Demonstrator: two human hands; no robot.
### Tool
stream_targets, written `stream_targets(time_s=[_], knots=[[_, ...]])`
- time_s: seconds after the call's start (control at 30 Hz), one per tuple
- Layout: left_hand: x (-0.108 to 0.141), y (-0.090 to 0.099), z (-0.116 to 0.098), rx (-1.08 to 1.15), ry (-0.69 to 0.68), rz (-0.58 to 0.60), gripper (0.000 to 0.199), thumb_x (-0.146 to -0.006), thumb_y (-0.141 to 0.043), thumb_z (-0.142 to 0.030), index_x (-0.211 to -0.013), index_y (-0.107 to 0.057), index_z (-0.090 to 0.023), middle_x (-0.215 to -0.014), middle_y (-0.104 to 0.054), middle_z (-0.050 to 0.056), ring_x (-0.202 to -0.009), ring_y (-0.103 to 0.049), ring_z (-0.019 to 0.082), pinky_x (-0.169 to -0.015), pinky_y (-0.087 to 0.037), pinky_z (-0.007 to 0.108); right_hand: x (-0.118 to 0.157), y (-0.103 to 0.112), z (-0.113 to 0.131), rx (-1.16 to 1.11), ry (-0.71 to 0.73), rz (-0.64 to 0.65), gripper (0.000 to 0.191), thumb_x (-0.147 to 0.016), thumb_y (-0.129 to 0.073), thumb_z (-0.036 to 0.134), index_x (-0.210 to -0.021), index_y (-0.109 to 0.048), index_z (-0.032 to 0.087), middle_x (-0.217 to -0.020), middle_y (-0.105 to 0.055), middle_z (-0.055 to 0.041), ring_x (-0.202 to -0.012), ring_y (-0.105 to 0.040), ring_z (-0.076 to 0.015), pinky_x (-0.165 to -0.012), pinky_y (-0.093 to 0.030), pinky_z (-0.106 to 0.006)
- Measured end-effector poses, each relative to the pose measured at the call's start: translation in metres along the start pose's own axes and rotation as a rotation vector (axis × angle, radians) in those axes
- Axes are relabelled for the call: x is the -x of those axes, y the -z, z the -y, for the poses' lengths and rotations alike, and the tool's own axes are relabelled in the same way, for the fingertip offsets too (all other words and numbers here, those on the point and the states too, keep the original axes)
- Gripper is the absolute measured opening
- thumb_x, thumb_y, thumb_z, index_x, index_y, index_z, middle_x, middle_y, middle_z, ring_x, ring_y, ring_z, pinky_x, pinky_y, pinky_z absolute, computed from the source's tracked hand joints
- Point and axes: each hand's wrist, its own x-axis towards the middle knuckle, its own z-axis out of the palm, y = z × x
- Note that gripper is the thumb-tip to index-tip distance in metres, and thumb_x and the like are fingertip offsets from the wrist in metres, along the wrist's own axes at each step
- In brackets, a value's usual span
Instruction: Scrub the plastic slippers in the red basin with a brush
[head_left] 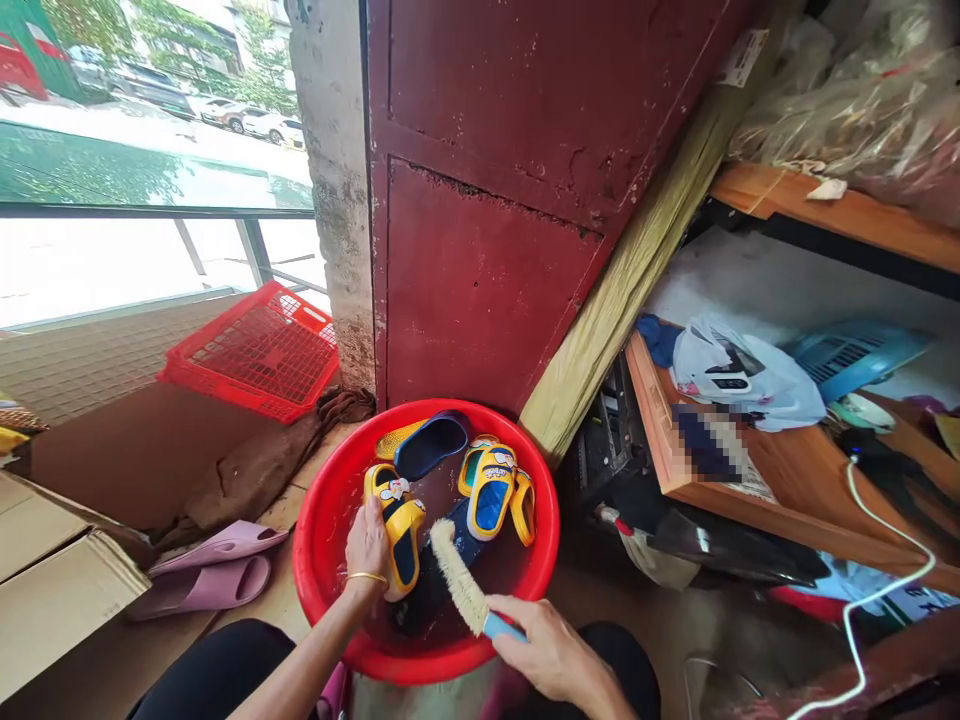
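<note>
On the floor, left to right: two pink slippers (210,570); one red crate (251,350); one red basin (322,540) containing sandals. The left hand (367,548) has its fingers curled around one yellow sandal (401,530) in the basin. The right hand (547,645) has its fingers wrapped around one brush (457,578), bristles on a navy slipper (431,590).
</note>
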Motion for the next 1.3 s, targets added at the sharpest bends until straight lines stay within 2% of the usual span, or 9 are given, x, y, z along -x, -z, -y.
stream_targets(time_s=[0.1, 0.2, 0.37, 0.63, 0.73, 0.87, 1.07, 1.2, 1.3], knots=[[0.010, 0.003, -0.003, 0.040, -0.142, 0.050, 0.060, -0.095, -0.024, -0.056, -0.130, -0.057, -0.019, -0.127, -0.069, 0.011, -0.119, -0.063, 0.029, -0.102, -0.047, 0.039, -0.011, -0.001, 0.012, -0.214, 0.096, -0.021, 0.050, -0.088, -0.047, 0.025, -0.137, -0.059, 0.028, -0.105, -0.075, -0.0003, -0.084, -0.070, -0.0177, -0.077, -0.053, -0.023], [0.024, -0.002, 0.000, 0.056, -0.248, 0.184, 0.058, -0.094, -0.033, -0.053, -0.138, -0.053, -0.021, -0.132, -0.067, 0.008, -0.122, -0.062, 0.026, -0.106, -0.044, 0.037, -0.027, -0.021, 0.026, -0.137, 0.136, -0.136, 0.057, -0.092, -0.044, 0.024, -0.148, -0.046, 0.025, -0.122, -0.070, -0.0068, -0.103, -0.067, -0.0209, -0.090, -0.050, -0.026], [0.041, -0.012, 0.008, 0.009, -0.332, 0.328, 0.053, -0.094, -0.039, -0.047, -0.136, -0.057, -0.020, -0.129, -0.070, 0.008, -0.119, -0.065, 0.027, -0.104, -0.047, 0.036, -0.055, -0.046, 0.030, 0.184, 0.024, -0.134, 0.058, -0.097, -0.039, 0.022, -0.154, -0.037, 0.028, -0.106, -0.072, -0.0097, -0.092, -0.070, -0.0229, -0.083, -0.051, -0.028], [0.039, -0.024, 0.015, -0.187, -0.399, 0.402, 0.050, -0.097, -0.037, -0.048, -0.137, -0.054, -0.025, -0.120, -0.074, 0.007, -0.109, -0.070, 0.027, -0.094, -0.051, 0.037, -0.050, -0.056, -0.016, 0.219, 0.041, -0.272, 0.058, -0.098, -0.038, 0.020, -0.154, -0.036, 0.030, -0.114, -0.070, -0.0075, -0.098, -0.068, -0.0207, -0.088, -0.052, -0.028], [0.037, -0.032, 0.019, -0.274, -0.509, 0.428, 0.047, -0.097, -0.038, -0.048, -0.133, -0.058, -0.024, -0.122, -0.073, 0.008, -0.112, -0.069, 0.025, -0.095, -0.052, 0.036, -0.044, -0.067, -0.015, 0.277, 0.104, -0.281, 0.061, -0.098, -0.039, 0.019, -0.156, -0.030, 0.034, -0.105, -0.070, -0.0070, -0.083, -0.070, -0.0190, -0.075, -0.053, -0.026], [0.038, -0.045, 0.026, -0.371, -0.668, 0.474, 0.046, -0.095, -0.044, -0.050, -0.127, -0.062, -0.023, -0.126, -0.071, 0.011, -0.115, -0.067, 0.025, -0.095, -0.053, 0.035, -0.051, -0.070, -0.013, 0.417, 0.039, -0.244, 0.064, -0.097, -0.040, 0.016, -0.155, -0.030, 0.039, -0.101, -0.069, -0.0075, -0.077, -0.071, -0.0199, -0.069, -0.053, -0.027], [0.037, -0.049, 0.037, -0.333, -0.618, 0.544, 0.054, -0.095, -0.040, -0.052, -0.140, -0.053, -0.026, -0.134, -0.067, 0.008, -0.119, -0.065, 0.024, -0.100, -0.051, 0.036, -0.080, -0.055, -0.033, 0.248, -0.079, -0.263, 0.057, -0.098, -0.038, 0.018, -0.153, -0.038, 0.030, -0.110, -0.071, -0.0114, -0.098, -0.071, -0.0252, -0.087, -0.055, -0.036], [0.035, -0.043, 0.032, -0.122, -0.537, 0.640, 0.057, -0.094, -0.041, -0.054, -0.141, -0.053, -0.025, -0.134, -0.067, 0.007, -0.121, -0.064, 0.024, -0.104, -0.048, 0.036, -0.086, -0.055, -0.049, -0.071, 0.056, -0.351, 0.057, -0.097, -0.039, 0.021, -0.154, -0.037, 0.023, -0.136, -0.062, -0.0100, -0.126, -0.059, -0.0233, -0.106, -0.047, -0.038], [0.033, -0.041, 0.026, 0.011, -0.407, 0.678, 0.059, -0.092, -0.043, -0.056, -0.138, -0.056, -0.022, -0.128, -0.070, 0.006, -0.118, -0.065, 0.026, -0.103, -0.048, 0.037, -0.083, -0.067, -0.054, -0.156, 0.126, -0.346, 0.057, -0.095, -0.041, 0.022, -0.152, -0.042, 0.024, -0.140, -0.060, -0.0076, -0.127, -0.058, -0.0223, -0.108, -0.047, -0.037]])
